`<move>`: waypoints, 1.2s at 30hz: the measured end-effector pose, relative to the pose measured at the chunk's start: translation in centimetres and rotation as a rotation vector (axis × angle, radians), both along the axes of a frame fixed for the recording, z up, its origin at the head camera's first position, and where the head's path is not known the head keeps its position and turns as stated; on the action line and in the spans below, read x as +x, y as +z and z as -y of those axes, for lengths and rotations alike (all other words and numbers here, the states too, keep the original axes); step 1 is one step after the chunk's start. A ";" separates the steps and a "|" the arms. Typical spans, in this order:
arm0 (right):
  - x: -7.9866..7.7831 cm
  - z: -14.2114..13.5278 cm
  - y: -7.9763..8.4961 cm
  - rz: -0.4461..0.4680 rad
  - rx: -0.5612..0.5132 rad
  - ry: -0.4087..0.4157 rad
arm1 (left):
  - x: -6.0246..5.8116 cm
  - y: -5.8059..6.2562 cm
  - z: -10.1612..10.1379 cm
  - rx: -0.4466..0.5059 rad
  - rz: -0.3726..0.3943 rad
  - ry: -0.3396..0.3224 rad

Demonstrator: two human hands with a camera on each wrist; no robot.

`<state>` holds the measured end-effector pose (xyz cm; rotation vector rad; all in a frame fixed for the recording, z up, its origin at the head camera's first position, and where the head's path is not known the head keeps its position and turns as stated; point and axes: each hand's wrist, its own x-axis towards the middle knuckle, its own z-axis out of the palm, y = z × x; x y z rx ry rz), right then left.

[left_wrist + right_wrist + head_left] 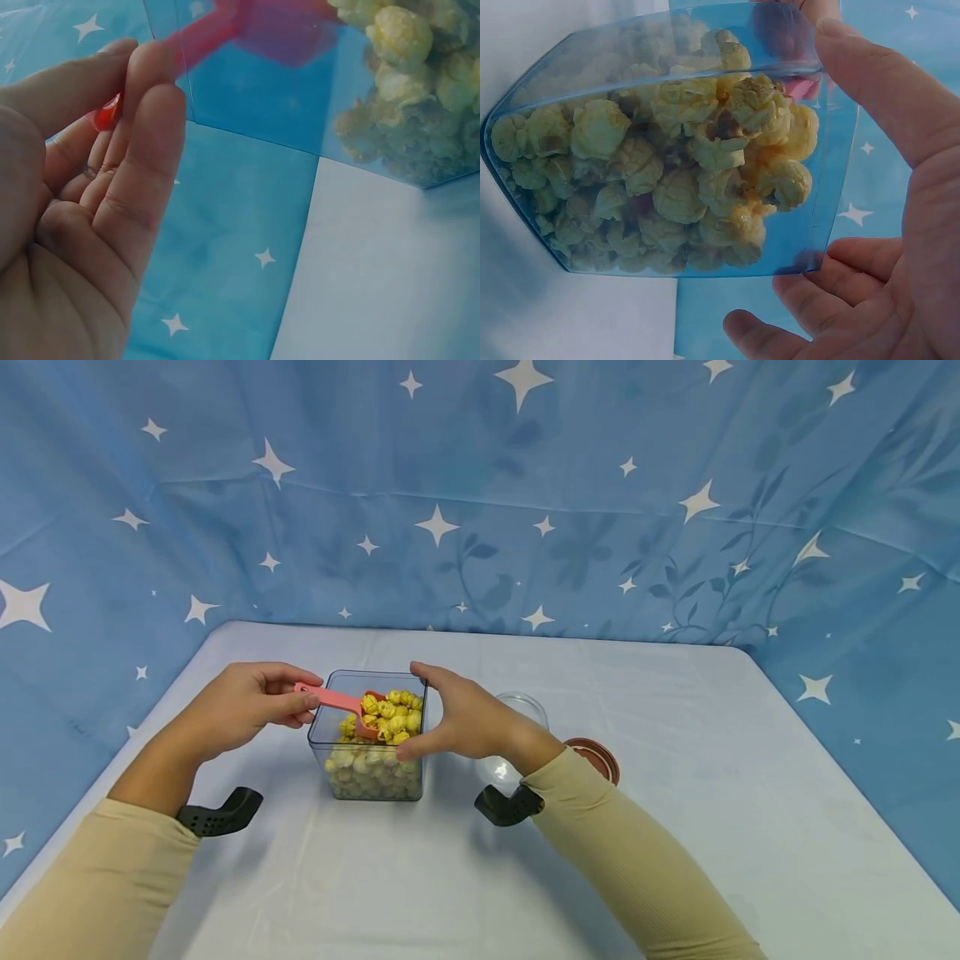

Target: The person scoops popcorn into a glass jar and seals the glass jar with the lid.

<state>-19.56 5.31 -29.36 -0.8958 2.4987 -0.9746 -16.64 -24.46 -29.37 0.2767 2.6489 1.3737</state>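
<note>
My pink scoop sat bowl-first in the clear box, among popcorn.
My left hand pinched its handle left of the box; my right hand gripped the box's right side. Its long axis ran rightward and slightly toward me. Keeping the bowl level, the box braced, seemed best against spills.

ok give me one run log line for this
left hand: pinches pink scoop by handle; right hand: holds clear container; popcorn: in container and scoop
</note>
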 end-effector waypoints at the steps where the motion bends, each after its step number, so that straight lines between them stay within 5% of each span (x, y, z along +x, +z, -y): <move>1: 0.0 0.0 0.0 0.001 -0.001 0.000 | 0.0 0.1 0.0 0.002 0.003 0.003; 36: 0.2 -0.2 -0.4 0.004 -0.024 -0.006 | 0.0 -2.0 2.1 0.350 0.072 0.051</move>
